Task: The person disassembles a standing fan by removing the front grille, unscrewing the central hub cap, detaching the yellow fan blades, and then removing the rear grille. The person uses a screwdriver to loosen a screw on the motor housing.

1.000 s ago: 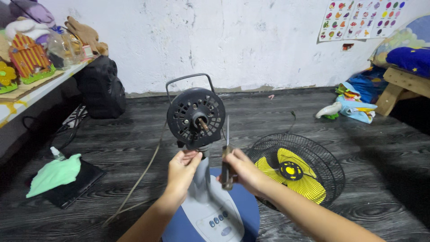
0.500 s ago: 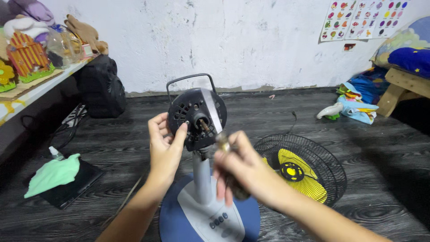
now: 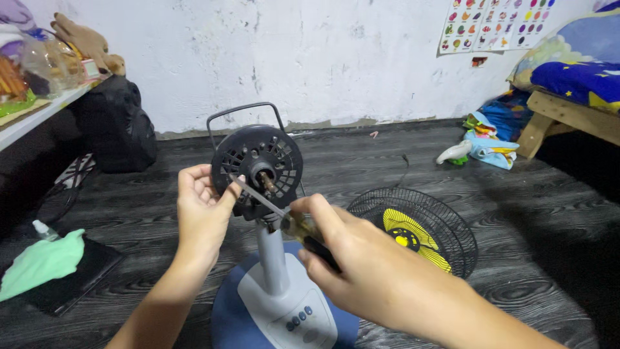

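A pedestal fan stands in front of me with its grille and blades off. Its round dark motor housing faces me on a grey neck above a blue and grey base. My left hand presses against the housing's left rim, thumb on the front face. My right hand grips a screwdriver by its dark and amber handle. The metal shaft slants up and left, with its tip at the housing's left side by my left thumb.
The fan's black wire grille with yellow blades lies on the dark wood-pattern floor to the right. A green cloth rests on a black flat object at left. A black backpack sits under a shelf. A wooden bed frame stands at the far right.
My left hand rose from below the housing to its left rim. My right hand swung the screwdriver from upright to slanting left, its tip now at the housing. The view shifted right.
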